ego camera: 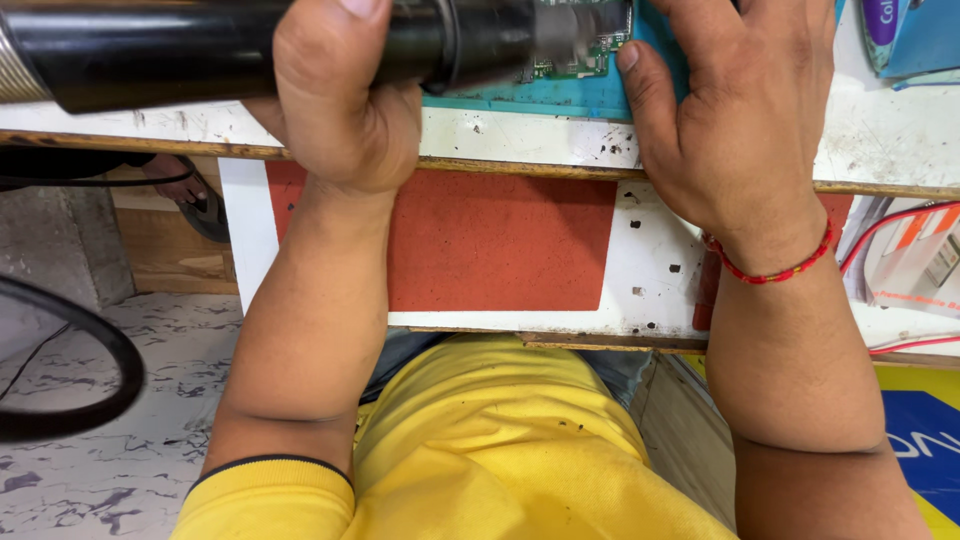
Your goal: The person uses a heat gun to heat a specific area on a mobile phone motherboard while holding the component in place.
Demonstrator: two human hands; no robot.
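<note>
My left hand point(335, 95) is closed around a thick black tool handle point(190, 50) that lies across the top of the view, its metal tip point(580, 25) over a green circuit board point(585, 55). The board rests on a teal mat point(560, 95) on the white workbench point(530, 135). My right hand point(745, 110) lies flat on the mat's right side, thumb beside the board, fingers running out of view. A red thread band point(770, 270) circles that wrist.
A white and red-brown panel point(500, 245) hangs below the bench edge. A black cable point(90, 340) loops over the marbled floor at left. Boxes and red wires point(905, 250) sit at right. My yellow shirt point(490, 450) fills the bottom.
</note>
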